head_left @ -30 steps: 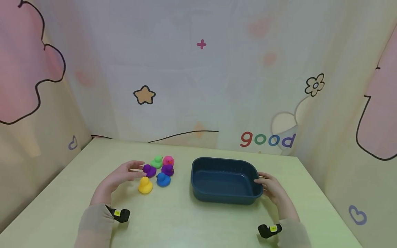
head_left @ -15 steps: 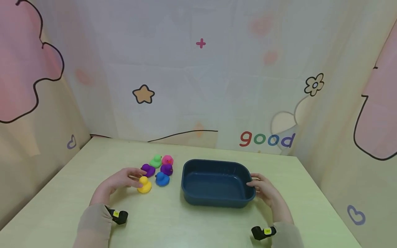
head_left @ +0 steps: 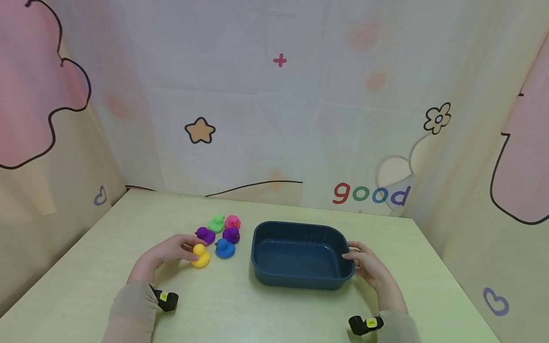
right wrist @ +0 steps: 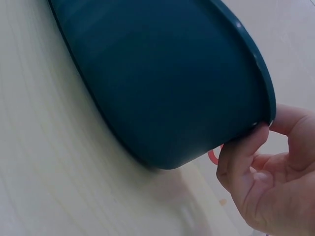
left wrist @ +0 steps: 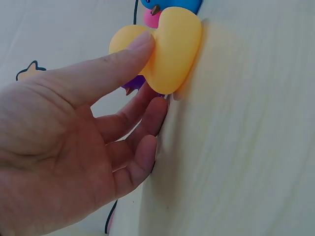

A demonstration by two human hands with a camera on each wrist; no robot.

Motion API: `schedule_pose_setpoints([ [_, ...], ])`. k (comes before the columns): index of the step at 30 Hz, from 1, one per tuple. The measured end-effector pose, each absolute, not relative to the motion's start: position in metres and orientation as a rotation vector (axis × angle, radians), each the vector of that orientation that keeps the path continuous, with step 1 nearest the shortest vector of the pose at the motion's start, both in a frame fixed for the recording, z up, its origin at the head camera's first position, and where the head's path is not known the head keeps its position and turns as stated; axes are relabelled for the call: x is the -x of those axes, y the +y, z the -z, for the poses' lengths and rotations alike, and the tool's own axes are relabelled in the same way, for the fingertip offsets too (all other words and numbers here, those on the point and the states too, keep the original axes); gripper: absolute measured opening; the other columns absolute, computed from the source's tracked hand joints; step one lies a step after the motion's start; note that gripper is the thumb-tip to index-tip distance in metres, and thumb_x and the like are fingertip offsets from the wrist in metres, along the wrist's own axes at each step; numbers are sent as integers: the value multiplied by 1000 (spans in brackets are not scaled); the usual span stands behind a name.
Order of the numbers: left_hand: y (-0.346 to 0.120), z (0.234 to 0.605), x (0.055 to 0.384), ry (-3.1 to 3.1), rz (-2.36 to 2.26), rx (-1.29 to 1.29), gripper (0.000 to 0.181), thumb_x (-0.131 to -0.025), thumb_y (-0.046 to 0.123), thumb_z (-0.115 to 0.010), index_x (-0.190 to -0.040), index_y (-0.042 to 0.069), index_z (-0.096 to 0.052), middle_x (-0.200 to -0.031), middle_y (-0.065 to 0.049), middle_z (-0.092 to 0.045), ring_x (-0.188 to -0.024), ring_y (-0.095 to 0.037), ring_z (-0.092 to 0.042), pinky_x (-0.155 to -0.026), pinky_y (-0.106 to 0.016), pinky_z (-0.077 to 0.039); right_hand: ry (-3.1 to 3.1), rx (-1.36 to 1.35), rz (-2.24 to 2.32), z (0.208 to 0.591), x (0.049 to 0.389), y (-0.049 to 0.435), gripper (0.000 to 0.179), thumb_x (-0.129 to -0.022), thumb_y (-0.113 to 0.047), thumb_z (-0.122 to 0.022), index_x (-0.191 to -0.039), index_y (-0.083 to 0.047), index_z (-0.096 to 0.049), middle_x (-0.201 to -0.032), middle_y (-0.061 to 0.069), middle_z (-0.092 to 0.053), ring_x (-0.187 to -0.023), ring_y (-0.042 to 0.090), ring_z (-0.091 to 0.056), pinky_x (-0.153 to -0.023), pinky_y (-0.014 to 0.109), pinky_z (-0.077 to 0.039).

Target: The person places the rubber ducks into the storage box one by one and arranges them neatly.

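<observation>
My left hand (head_left: pixel 169 250) has its thumb and forefinger around a yellow rubber duck (head_left: pixel 202 259) that sits on the table. In the left wrist view the thumb lies across the near side of the duck (left wrist: pixel 179 51), and the other fingers curl loosely near the tabletop. At the right, my right hand (head_left: pixel 370 267) grips the right end of a dark blue rectangular basin (head_left: pixel 296 282), thumb over the rim and fingers outside. The right wrist view shows fingertips just under the rim of the basin (right wrist: pixel 172 88), whose base is on the table.
Close behind the yellow duck are a blue duck (head_left: pixel 225 248), two purple ducks (head_left: pixel 206 235), a green duck (head_left: pixel 216 224) and a pink duck (head_left: pixel 233 222). A printed curtain (head_left: pixel 257 119) rises along the back and sides of the pale table (head_left: pixel 240 309).
The basin has been slid left by my right hand. My left hand has come down from beside the purple duck and taken hold of the yellow duck.
</observation>
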State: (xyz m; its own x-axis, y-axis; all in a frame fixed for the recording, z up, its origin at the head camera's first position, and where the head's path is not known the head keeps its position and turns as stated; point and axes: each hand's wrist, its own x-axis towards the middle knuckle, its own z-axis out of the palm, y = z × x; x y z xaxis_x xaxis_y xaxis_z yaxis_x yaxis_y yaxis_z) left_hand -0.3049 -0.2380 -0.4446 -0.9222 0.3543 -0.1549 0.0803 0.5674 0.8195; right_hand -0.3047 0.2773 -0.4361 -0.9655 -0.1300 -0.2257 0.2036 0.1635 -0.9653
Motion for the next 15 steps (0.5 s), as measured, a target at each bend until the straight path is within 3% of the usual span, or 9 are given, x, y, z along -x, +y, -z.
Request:
schedule_pose_setpoints([
  [8,-239,436,303,2573,-1239,-293,46,-84,22,-76,-123,1,-63,-122,-17,-61,-114,-35,-54,-99,-57,-42,2165,-85,1894,437,304,277,52,-95,-9,-56,-139,1,-30,-100,-1,-62,-80,10,-62,-72,26,-53],
  [15,-238,428,302,2633,-1373,-231,43,-84,27,-76,-115,1,-62,-116,-12,-61,-104,-26,-57,-89,-39,-48,2166,-60,1894,435,304,276,52,-95,-10,-56,-139,1,-30,-99,-3,-62,-79,10,-62,-72,26,-53],
])
